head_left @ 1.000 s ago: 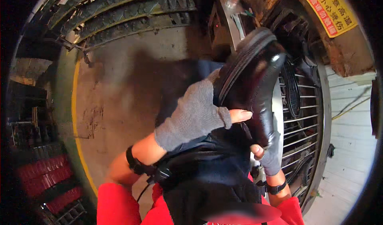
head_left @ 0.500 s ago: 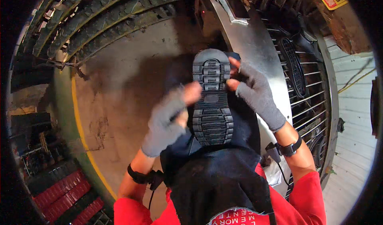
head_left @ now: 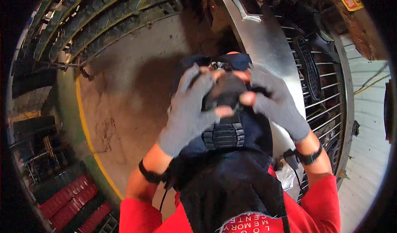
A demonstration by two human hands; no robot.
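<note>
Two gloved hands: left hand (head_left: 190,109) and right hand (head_left: 278,103) flank a blurred dark piece (head_left: 227,88); fingers curled, grip cannot be told.
Black ribbed shoe sole (head_left: 223,136): tread-up on the navy lap (head_left: 257,131), below the piece; uneven pressure could tip it sideways.
Right wrist strap (head_left: 312,155): dangling cable could snag on the metal bench (head_left: 275,43) just beside.
Barred rack (head_left: 347,101): beyond bench; a wide elbow swing could knock it.
</note>
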